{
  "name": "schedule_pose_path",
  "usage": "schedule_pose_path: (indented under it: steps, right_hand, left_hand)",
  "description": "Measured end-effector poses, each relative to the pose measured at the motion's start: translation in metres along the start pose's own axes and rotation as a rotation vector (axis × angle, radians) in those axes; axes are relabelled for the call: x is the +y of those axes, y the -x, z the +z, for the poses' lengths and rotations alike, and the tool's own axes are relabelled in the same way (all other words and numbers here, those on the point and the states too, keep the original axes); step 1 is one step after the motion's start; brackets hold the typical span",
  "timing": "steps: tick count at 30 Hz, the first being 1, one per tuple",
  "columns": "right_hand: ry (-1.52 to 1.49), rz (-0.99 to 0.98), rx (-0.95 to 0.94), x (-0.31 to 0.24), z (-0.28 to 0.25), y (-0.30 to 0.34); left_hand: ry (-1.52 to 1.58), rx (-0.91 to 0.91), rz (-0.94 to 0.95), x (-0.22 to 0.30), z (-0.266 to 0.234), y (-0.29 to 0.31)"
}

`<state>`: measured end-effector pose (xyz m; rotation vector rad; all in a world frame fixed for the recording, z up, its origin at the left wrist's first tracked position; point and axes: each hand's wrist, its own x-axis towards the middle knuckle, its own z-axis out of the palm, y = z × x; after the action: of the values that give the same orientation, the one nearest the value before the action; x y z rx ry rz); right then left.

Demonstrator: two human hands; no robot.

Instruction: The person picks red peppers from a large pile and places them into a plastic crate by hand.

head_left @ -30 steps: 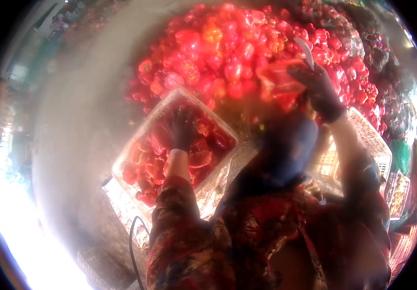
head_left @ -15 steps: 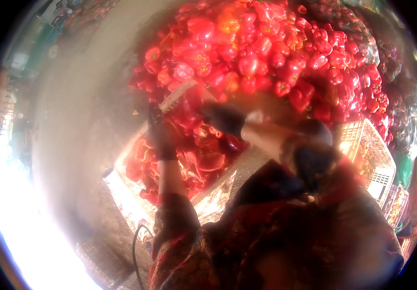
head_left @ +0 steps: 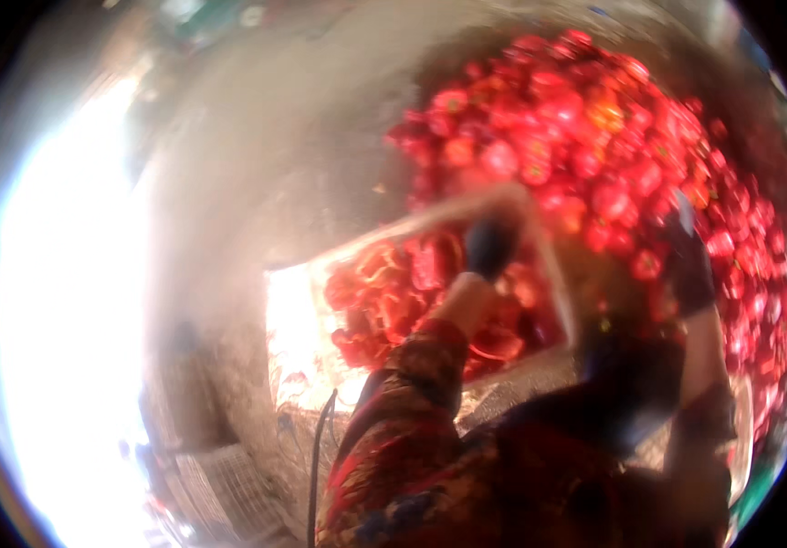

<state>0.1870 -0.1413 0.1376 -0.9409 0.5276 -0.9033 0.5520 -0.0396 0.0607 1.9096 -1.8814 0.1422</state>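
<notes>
Two gloved hands — left gripping pale crate rim, right grip unclear — red peppers beyond.

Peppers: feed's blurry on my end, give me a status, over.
Left hand gloved, on far rim of crate of cut peppers. Right hand gloved, at pepper pile, grip unclear. Nothing in between.

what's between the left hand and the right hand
In the head view, the crate's pale right rim and a few red peppers at the pile's near edge lie between the left hand and right hand.
</notes>
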Motion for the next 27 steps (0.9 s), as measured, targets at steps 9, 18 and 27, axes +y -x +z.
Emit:
schedule_pose_path:
  steps: [9,18,27]
  right_hand:
    - [0.723,0.102,0.458,0.027,-0.051,-0.002]
    - [0.983,0.126,0.372,0.038,-0.073,-0.014]
    - [1.14,0.139,0.327,0.05,-0.082,-0.019]
  left_hand:
    - [0.079,0.07,-0.276,0.023,-0.052,0.008]
    - [0.019,-0.039,-0.435,0.05,-0.059,0.008]
    - [-0.037,-0.044,-0.408,0.035,-0.032,-0.009]
